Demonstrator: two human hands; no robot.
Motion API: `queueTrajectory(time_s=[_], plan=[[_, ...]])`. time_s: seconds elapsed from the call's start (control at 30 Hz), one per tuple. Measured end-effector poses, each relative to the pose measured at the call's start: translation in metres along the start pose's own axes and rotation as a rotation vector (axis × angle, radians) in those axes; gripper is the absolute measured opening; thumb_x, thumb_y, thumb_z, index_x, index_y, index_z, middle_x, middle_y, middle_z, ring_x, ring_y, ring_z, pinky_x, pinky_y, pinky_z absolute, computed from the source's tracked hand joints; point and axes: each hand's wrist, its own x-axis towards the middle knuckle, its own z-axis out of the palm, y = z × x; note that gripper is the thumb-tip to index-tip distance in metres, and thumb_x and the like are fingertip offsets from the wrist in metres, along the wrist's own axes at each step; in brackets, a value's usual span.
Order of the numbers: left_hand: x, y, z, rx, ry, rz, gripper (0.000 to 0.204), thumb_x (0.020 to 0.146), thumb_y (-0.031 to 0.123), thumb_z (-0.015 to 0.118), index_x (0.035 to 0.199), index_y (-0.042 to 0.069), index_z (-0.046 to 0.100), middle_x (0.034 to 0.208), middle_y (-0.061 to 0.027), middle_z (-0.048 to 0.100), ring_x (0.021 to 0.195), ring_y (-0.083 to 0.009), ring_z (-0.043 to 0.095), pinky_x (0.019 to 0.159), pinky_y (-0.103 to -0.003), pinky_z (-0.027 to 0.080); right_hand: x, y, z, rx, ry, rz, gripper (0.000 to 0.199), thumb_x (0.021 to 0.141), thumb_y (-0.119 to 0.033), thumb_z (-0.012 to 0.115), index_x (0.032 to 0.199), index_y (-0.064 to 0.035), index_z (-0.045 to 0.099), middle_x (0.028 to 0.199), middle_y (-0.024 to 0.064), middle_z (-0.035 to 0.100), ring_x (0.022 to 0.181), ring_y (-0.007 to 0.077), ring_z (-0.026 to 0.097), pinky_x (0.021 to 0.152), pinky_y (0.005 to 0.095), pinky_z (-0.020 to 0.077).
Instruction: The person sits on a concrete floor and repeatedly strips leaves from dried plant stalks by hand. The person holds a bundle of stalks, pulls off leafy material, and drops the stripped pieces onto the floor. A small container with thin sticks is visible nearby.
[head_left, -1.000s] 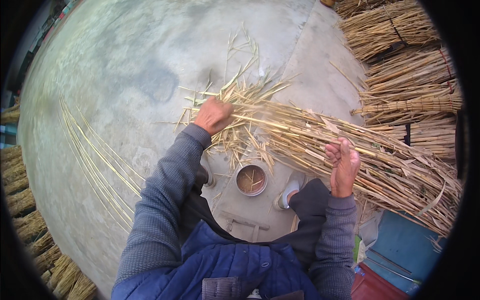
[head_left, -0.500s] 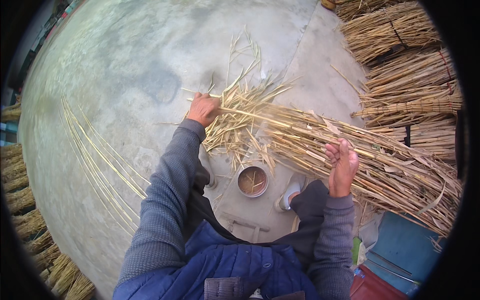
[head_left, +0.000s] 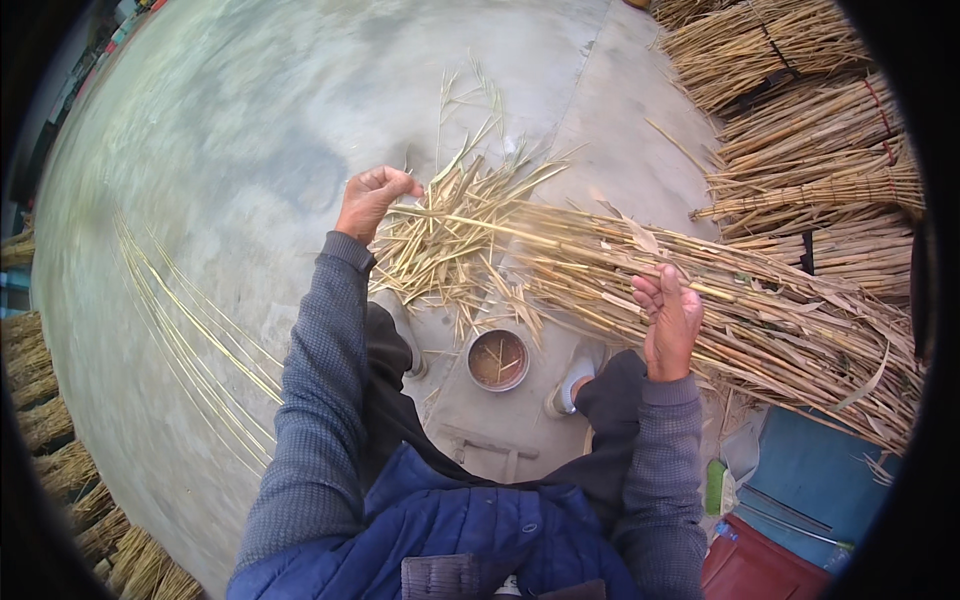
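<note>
My left hand [head_left: 371, 200] is closed around the end of a single dry reed stalk [head_left: 470, 221] and holds it out over the concrete ground. That stalk runs right into a big loose heap of dry reeds [head_left: 720, 310] lying across in front of me. My right hand [head_left: 668, 318] rests on the heap with fingers bent, touching stalks near its middle. Stripped leaf husks [head_left: 440, 260] lie piled under the left hand.
A small round tin cup [head_left: 498, 359] stands between my feet. Several peeled stalks [head_left: 190, 320] lie laid out on the ground at the left. Tied reed bundles [head_left: 800, 110] are stacked at the upper right. A blue box [head_left: 810, 480] sits at the lower right.
My left hand has moved left and away from the heap, drawing one stalk out with it. The right hand has stayed on the heap.
</note>
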Motion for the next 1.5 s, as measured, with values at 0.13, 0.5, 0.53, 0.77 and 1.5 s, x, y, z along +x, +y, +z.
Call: queueTrajectory(time_s=[0.13,0.5,0.53,0.77,1.5], plan=[[0.004,0.01,0.011,0.192,0.163,0.041,0.015,0.094,0.016,0.072,0.088,0.004,0.069,0.085,-0.004,0.072,0.081,-0.0118,0.066,0.08,-0.03,0.051,-0.001,0.0,0.001,-0.03,-0.004,0.009,0.031,0.102,-0.029,0.064,0.112,0.001,0.062,0.097,0.0117,0.072,0.084,0.0172,0.073,0.071,0.0252,0.0604],[-0.002,0.014,0.038,1.042,-0.121,0.278,0.028,0.08,0.037,0.079,0.093,0.013,0.075,0.091,-0.0052,0.071,0.094,-0.024,0.061,0.091,-0.038,0.038,0.003,0.005,0.017,0.007,-0.019,0.018,0.037,0.102,-0.033,0.063,0.111,0.0033,0.063,0.104,0.0135,0.072,0.088,0.0208,0.073,0.079,0.0309,0.0581],[-0.002,0.01,0.028,1.081,-0.128,0.33,0.026,0.079,0.036,0.08,0.092,0.014,0.076,0.092,-0.0041,0.072,0.095,-0.023,0.061,0.09,-0.037,0.039,0.002,0.005,0.016,0.003,-0.034,0.018,0.038,0.102,-0.033,0.064,0.111,0.0031,0.063,0.104,0.0134,0.072,0.088,0.0203,0.073,0.08,0.0308,0.0581],[0.003,-0.037,0.002,1.337,-0.064,0.507,0.012,0.079,0.026,0.077,0.083,0.016,0.071,0.078,-0.0011,0.07,0.082,-0.0225,0.063,0.079,-0.038,0.04,0.002,0.007,0.016,-0.018,-0.045,-0.025,0.04,0.102,-0.035,0.064,0.111,0.0039,0.064,0.102,0.0137,0.073,0.085,0.0196,0.073,0.078,0.0302,0.0575],[0.004,-0.021,-0.002,0.349,-0.062,-0.047,0.012,0.092,0.012,0.076,0.092,0.0,0.072,0.084,-0.0032,0.074,0.077,-0.0097,0.067,0.074,-0.026,0.054,0.001,0.007,0.011,-0.045,-0.027,0.034,0.035,0.101,-0.031,0.066,0.108,0.0031,0.065,0.096,0.0127,0.073,0.082,0.019,0.073,0.071,0.0278,0.0561]])
